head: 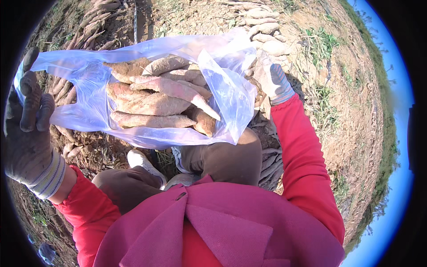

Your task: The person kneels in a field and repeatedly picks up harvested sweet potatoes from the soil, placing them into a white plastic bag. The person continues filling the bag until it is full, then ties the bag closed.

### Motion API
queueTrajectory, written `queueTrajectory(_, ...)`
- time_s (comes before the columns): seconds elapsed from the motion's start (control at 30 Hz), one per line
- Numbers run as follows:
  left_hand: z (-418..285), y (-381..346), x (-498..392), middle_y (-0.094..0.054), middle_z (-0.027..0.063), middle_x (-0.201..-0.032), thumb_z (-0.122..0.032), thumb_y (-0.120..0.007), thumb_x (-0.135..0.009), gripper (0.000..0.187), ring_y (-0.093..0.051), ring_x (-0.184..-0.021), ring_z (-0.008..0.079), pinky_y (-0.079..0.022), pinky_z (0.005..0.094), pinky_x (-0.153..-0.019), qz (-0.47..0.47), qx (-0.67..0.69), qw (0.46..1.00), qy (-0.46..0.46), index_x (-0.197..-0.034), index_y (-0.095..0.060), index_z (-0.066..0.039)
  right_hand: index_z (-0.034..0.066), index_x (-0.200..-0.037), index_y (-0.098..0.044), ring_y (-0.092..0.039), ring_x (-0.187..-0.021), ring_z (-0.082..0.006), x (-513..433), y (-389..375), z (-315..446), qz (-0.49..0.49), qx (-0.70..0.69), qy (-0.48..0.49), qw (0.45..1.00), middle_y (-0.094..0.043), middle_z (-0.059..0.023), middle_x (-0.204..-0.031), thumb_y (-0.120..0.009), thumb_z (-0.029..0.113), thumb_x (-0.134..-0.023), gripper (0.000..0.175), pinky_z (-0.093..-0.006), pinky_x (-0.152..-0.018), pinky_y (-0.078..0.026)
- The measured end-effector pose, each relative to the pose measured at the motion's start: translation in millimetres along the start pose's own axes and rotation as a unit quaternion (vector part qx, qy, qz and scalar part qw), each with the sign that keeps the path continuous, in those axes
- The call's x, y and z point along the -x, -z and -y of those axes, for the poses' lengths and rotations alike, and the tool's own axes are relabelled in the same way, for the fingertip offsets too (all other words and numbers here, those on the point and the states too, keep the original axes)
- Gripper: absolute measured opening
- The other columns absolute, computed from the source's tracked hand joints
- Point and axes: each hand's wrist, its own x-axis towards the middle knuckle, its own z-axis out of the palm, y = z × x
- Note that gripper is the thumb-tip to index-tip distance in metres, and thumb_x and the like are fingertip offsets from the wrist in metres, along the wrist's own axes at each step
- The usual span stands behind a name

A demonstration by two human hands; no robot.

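Observation:
Before me a translucent bluish plastic bag (90, 96) is spread wide, its mouth gaping upward. Inside lie several long sweet potatoes (150, 103), tan and pinkish, with soil on their skins. At the far left, my left hand (31, 110), in a dark soiled knit glove, has the bag's handle end between its fingers. On the right, my right hand (270, 76), in a pale glove with a striped cuff, is at the bag's right end, near a row of sweet potatoes; bright glare hides its fingers, so its hold cannot be made out.
More sweet potatoes lie in rows on the soil at the upper left (91, 26) and upper right (262, 21), with others beside my knee (272, 170). Weeds (322, 43) grow on the right. My shoes (141, 162) and bent knees are below the bag.

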Motion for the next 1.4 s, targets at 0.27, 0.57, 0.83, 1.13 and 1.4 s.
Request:
queueTrajectory(0.27, 16, -17, 2, -0.034, 0.0227, -0.143, -0.041, -0.044, -0.096, 0.067, -0.037, -0.110, 0.0230, -0.028, 0.0378, -0.095, -0.050, 0.039, 0.998, -0.027, -0.144, -0.028, 0.003, 0.0104, -0.120, -0.063, -0.062, -0.107, -0.0339, -15, 180, -58, -0.435, 0.541, -0.118, 0.710, -0.065, -0.0213, -0.115, -0.062, 0.040, -0.086, 0.045, -0.0392, -0.090, -0.049)
queueTrajectory(0.57, 11, -17, -1, -0.017, 0.0247, -0.156, -0.035, -0.042, -0.097, 0.069, -0.023, -0.144, 0.0337, -0.013, 0.0484, -0.119, 0.139, 0.095, 0.986, 0.012, -0.149, -0.019, 0.005, -0.0115, -0.126, -0.047, -0.058, -0.109, -0.0293, -133, 250, -94, -0.428, 0.332, -0.158, 0.826, -0.059, -0.0200, -0.122, -0.082, 0.062, -0.058, 0.106, -0.0383, -0.091, -0.046)
queueTrajectory(0.83, 28, -28, 1, -0.060, 0.0183, -0.105, -0.060, -0.040, -0.093, 0.087, -0.050, -0.063, 0.0168, -0.041, 0.0379, -0.058, -0.100, 0.078, 0.990, -0.061, -0.147, -0.020, 0.005, 0.0016, -0.097, -0.067, -0.051, -0.071, -0.0177, -99, 227, -78, -0.498, 0.210, -0.026, 0.841, -0.061, -0.0042, -0.082, -0.086, 0.042, -0.066, 0.054, -0.0315, -0.066, -0.042)
queueTrajectory(1.13, 21, -25, 6, -0.057, 0.0153, -0.101, -0.047, -0.045, -0.091, 0.083, -0.046, -0.059, 0.0131, -0.042, 0.0335, -0.060, -0.177, 0.012, 0.982, -0.060, -0.148, -0.017, 0.006, 0.0061, -0.123, -0.055, -0.062, -0.103, -0.0278, -92, 187, 37, -0.412, 0.506, 0.165, 0.739, -0.065, -0.0136, -0.109, -0.072, 0.025, -0.076, 0.053, -0.0378, -0.090, -0.049)
queueTrajectory(1.4, 22, -16, 9, -0.055, 0.0116, -0.095, -0.034, -0.050, -0.089, 0.080, -0.043, -0.055, 0.0095, -0.042, 0.0273, -0.058, -0.230, -0.044, 0.970, -0.057, -0.146, -0.015, 0.010, 0.0124, -0.124, -0.058, -0.059, -0.111, -0.0309, -154, 124, 14, -0.141, 0.825, 0.134, 0.531, -0.059, -0.0130, -0.121, -0.059, 0.031, -0.084, 0.045, -0.0447, -0.092, -0.046)
